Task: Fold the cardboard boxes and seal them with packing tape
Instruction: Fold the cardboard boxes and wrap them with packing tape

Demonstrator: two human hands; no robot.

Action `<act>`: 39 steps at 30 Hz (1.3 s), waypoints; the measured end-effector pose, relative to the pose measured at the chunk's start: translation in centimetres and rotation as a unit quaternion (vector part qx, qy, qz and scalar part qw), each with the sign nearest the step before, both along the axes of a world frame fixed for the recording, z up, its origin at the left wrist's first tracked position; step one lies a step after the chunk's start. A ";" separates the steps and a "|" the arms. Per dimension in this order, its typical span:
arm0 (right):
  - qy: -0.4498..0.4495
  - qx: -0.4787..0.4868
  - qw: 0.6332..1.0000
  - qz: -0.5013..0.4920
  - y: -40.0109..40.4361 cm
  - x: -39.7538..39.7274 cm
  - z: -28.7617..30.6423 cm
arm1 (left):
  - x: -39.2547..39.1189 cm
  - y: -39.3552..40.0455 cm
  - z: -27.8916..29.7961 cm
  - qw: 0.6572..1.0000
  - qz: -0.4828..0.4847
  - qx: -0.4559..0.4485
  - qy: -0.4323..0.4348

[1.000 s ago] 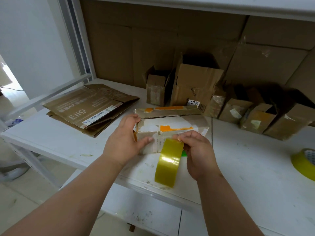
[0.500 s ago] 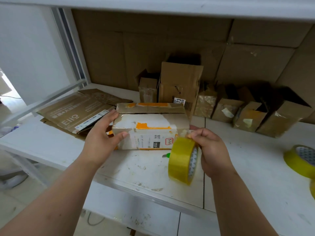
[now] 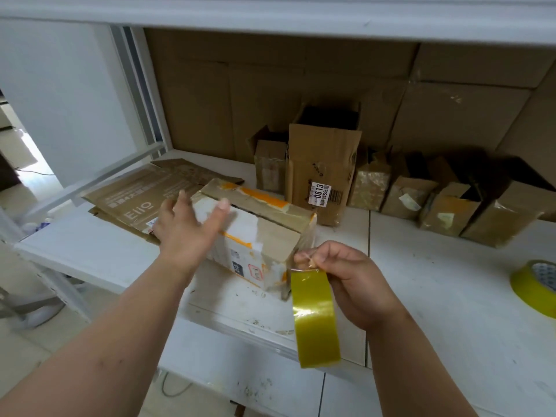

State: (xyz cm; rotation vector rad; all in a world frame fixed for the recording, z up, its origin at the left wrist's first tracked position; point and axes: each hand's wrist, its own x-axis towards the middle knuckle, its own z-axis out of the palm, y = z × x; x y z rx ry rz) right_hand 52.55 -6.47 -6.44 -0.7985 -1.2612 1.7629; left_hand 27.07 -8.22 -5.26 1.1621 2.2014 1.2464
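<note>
A small worn cardboard box (image 3: pixel 272 236) with white labels and orange tape scraps lies on the white table (image 3: pixel 436 296), turned at an angle. My left hand (image 3: pixel 188 233) lies flat on its left end with straight fingers. My right hand (image 3: pixel 346 281) grips a yellow roll of packing tape (image 3: pixel 316 319) just off the box's right end. A clear strip of tape (image 3: pixel 308 239) stretches from the roll up to the box's right corner.
Flattened cardboard (image 3: pixel 141 197) lies at the left behind my left hand. Several open small boxes (image 3: pixel 323 173) stand in a row along the cardboard-lined back. A second yellow tape roll (image 3: pixel 535 285) sits at the right edge. A shelf board runs overhead.
The box has swung so its right end points toward me. My left hand has flattened on top of it. My right hand has pulled the roll down and back, stretching tape from the corner.
</note>
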 end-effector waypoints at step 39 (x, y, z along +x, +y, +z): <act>0.026 0.045 0.998 0.033 -2.2 0.4 1.7 | 2.4 -5.5 2.7 0.965 -0.180 0.077 -0.176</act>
